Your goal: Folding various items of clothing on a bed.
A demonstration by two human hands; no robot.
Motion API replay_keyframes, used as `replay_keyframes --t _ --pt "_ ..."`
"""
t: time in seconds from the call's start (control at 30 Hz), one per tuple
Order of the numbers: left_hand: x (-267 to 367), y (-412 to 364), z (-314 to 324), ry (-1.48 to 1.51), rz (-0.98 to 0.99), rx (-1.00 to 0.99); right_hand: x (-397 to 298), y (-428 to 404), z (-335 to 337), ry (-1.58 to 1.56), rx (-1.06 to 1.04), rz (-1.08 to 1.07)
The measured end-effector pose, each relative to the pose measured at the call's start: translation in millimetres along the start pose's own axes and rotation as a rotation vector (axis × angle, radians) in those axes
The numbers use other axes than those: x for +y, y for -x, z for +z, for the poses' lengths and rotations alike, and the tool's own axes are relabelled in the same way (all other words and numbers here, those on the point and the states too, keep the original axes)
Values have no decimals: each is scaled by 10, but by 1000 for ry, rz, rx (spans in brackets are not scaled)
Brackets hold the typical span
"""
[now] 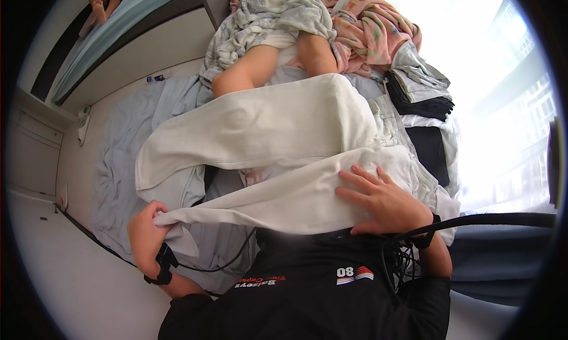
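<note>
Off-white trousers (266, 122) are spread across in front of me, waistband to the right and legs to the left. My left hand (148, 233) has the hem end of the nearer trouser leg pinched between its fingers, and the cloth bunches there. On the upper part of that same leg, close to the waistband, my right hand (381, 202) rests palm down with the fingers spread. The farther trouser leg lies loosely bent, its hem (144, 180) beyond my left hand. Under the trousers is a rumpled grey-blue sheet (124, 140), partly covered.
Two bare legs (262, 65) extend from a grey-white blanket (266, 20). A pink patterned blanket (372, 29) is heaped beside folded clothes (417, 87) near the bright curtain (497, 118). Black cables (404, 260) hang by my right arm. A person's bare foot (98, 9) shows at upper left.
</note>
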State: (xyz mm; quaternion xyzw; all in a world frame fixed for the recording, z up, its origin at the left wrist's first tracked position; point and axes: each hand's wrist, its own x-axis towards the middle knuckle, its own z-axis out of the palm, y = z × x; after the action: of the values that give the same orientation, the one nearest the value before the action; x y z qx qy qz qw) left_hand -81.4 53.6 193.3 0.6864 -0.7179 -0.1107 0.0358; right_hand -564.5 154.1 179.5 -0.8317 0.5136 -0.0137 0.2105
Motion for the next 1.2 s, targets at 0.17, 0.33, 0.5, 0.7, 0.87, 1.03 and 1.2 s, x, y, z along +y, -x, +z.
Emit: replay_keyframes --t 0.17,0.33,0.5,0.7,0.87,1.03,1.2 --pt "-222 -126 63 -60 166 584 11 12 43 3 24 -4" --pt "-668 -417 250 -58 150 687 23 7 63 12 31 -3" --pt "-1091 -728 831 -44 136 553 72 13 106 -36 32 28" --pt "-1584 -819 1469 335 158 629 99 21 77 -61 36 36" --pt "-1397 -590 1542 494 84 587 112 22 67 -58 46 17" --pt "-1059 -607 1068 178 145 241 154 27 76 -62 55 -2" --pt "-1165 -709 819 96 147 265 157 62 67 -67 39 7"
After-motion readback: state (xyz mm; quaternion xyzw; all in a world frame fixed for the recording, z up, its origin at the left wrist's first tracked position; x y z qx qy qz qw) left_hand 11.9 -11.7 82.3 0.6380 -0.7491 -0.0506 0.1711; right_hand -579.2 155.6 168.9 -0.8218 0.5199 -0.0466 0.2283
